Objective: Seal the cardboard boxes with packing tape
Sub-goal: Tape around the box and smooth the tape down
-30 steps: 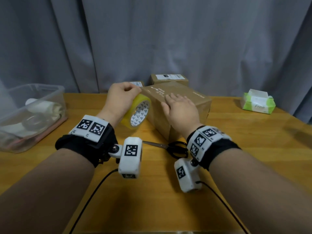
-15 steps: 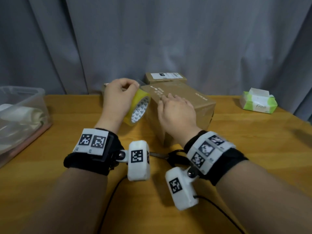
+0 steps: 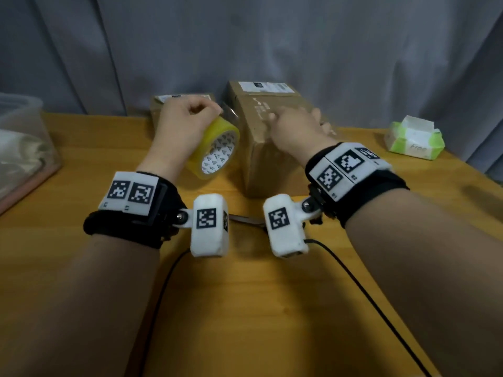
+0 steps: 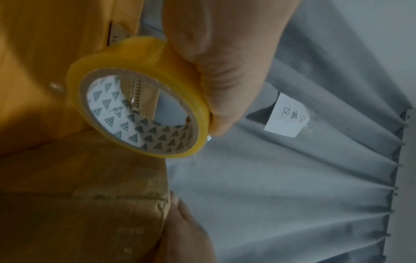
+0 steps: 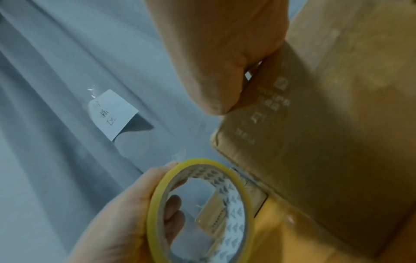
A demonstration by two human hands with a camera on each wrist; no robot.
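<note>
A brown cardboard box (image 3: pixel 261 159) stands mid-table. My right hand (image 3: pixel 291 122) lies on its top near the left edge, fingers pressing down; in the right wrist view the right hand (image 5: pixel 216 92) has its thumb against the box (image 5: pixel 315 142) at the edge. My left hand (image 3: pixel 196 115) grips a yellow tape roll (image 3: pixel 217 153) just left of the box. A clear strip of tape (image 3: pixel 231 112) runs from the roll to the box top. In the left wrist view the left hand (image 4: pixel 225 71) holds the roll (image 4: pixel 139 113) by its rim beside the box (image 4: pixel 78 195).
Two more cardboard boxes stand at the back, one (image 3: pixel 163 104) behind my left hand and one (image 3: pixel 261 89) behind the near box. Scissors (image 3: pixel 245 219) lie close in front. A plastic bin (image 3: pixel 24 148) sits left, a tissue pack (image 3: pixel 413 138) right. A grey curtain hangs behind.
My left hand has drawn the roll leftward off the box, pulling out a strip of tape. My right hand has slid toward the box's left top edge. The head view has shifted.
</note>
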